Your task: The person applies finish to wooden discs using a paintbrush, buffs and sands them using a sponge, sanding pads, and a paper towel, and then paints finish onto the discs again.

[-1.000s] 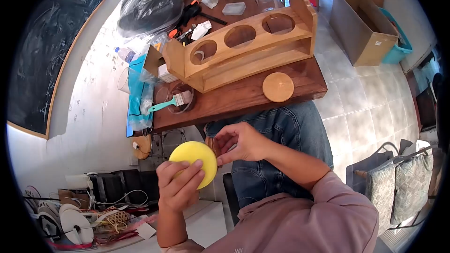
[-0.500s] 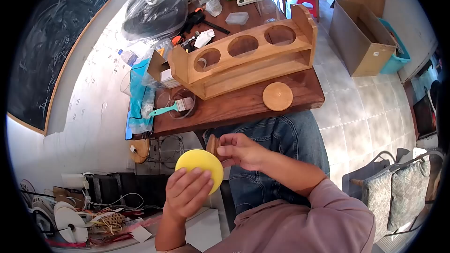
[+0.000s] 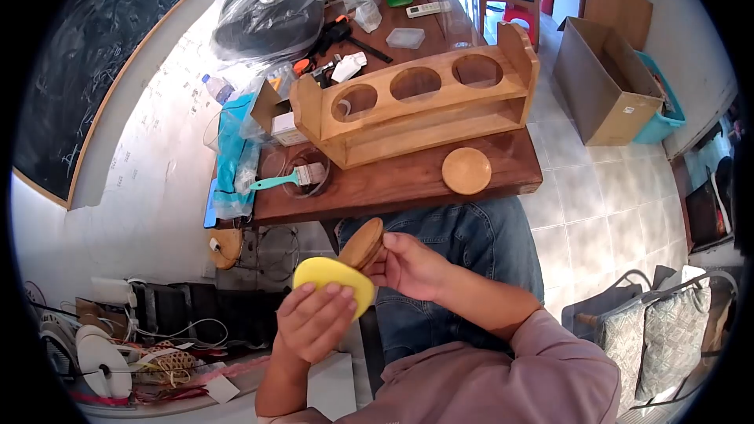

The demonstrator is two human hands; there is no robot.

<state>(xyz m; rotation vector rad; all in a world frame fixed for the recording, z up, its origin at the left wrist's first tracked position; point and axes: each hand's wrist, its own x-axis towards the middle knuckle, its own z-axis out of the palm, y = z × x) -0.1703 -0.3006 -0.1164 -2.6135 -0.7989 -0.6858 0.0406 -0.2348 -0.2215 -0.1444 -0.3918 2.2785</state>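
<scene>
My left hand (image 3: 318, 318) has its fingers wrapped over a yellow round pad (image 3: 326, 273), which bends slightly. In my right hand (image 3: 412, 265) a round wooden lid (image 3: 363, 243) is held by its edge, tilted. The lid's lower edge meets the pad; the contact itself is partly hidden. A second round wooden lid (image 3: 466, 171) lies flat near the table's front edge. Behind it stands a wooden rack (image 3: 424, 102) with three round holes and a lower shelf.
The dark wooden table (image 3: 377, 196) holds a green-handled brush (image 3: 287, 179) on a small bowl, a black clamp (image 3: 345, 35), a remote control (image 3: 428, 9) and a bagged black item (image 3: 267, 20). A cardboard box (image 3: 601, 82) stands on the floor at right, near a cushioned chair (image 3: 660, 338).
The lid in my right hand has turned to show more of its flat face and has risen a little. The yellow pad has tilted and looks narrower. The view has shifted slightly.
</scene>
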